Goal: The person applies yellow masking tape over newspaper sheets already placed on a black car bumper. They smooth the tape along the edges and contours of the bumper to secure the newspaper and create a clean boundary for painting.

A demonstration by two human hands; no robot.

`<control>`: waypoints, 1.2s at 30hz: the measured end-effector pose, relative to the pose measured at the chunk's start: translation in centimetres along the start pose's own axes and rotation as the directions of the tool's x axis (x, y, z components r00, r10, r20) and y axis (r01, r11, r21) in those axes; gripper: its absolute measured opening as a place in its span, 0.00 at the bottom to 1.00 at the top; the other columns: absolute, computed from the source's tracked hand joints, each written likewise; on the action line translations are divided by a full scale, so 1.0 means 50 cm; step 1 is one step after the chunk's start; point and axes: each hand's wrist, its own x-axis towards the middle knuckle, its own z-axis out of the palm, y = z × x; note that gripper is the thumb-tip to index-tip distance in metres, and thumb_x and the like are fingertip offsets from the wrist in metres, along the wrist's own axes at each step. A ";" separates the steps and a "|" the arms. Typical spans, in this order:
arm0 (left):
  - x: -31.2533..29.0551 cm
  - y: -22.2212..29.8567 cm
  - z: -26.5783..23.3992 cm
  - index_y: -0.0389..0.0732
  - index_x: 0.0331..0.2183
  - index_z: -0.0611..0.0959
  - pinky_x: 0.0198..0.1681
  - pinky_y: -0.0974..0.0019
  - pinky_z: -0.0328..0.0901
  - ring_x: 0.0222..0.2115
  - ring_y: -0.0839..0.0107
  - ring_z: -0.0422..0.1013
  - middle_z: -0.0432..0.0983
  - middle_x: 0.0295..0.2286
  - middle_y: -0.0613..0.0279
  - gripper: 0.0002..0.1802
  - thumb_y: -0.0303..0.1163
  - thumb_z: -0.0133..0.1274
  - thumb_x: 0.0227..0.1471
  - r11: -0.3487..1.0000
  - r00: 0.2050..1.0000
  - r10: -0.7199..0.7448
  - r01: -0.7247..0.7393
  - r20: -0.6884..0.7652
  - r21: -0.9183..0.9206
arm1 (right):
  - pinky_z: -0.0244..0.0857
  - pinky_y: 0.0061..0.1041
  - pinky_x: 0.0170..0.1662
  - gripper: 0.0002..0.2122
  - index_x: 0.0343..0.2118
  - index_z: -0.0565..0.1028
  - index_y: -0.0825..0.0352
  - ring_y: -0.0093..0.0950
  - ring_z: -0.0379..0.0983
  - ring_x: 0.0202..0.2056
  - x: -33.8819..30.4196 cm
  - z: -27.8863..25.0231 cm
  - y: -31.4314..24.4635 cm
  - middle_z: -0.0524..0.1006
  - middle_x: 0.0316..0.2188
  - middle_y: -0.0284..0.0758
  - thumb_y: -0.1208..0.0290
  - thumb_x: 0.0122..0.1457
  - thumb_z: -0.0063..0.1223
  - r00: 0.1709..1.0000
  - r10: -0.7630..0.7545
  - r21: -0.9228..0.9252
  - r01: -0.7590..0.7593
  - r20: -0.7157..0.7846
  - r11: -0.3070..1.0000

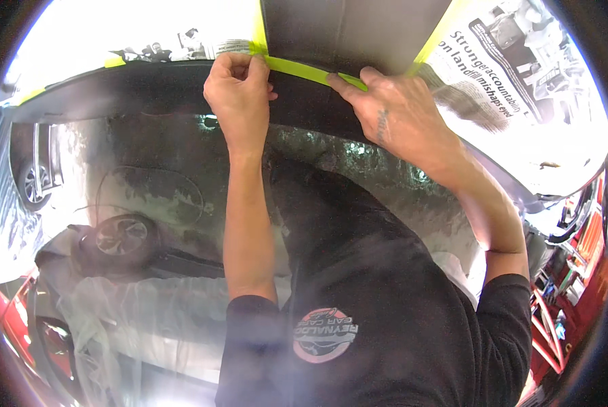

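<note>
A strip of yellow-green masking tape (297, 68) runs along the upper edge of a curved black panel (148, 85), between my two hands. My left hand (239, 91) is closed in a pinch at the tape's left end, its thumb and index finger pressed together. Lying over the right part of the strip, my right hand (392, 108) has its index finger stretched out flat along the tape. Some of its other fingers are hidden below the palm. Above the strip is a dark, smooth surface (351, 30), with yellow-green tape along both its sides.
Printed newspaper sheets (480, 74) cover the areas left and right of the dark surface. Below the panel, shiny dark bodywork or glass reflects a car wheel (121, 236). Translucent plastic sheeting (134, 325) hangs at lower left. Red metal frames (548, 332) stand at right.
</note>
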 end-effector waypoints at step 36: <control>-0.066 -0.059 -0.014 0.45 0.54 0.85 0.66 0.32 0.50 0.61 0.55 0.65 0.75 0.57 0.62 0.28 0.19 0.55 0.49 0.313 0.735 0.578 -0.602 0.355 0.735 | 0.74 0.37 0.27 0.17 0.54 0.81 0.66 0.38 0.79 0.23 -0.037 0.003 0.021 0.74 0.27 0.39 0.71 0.63 0.56 0.996 -0.072 0.041 0.074 -0.043 0.996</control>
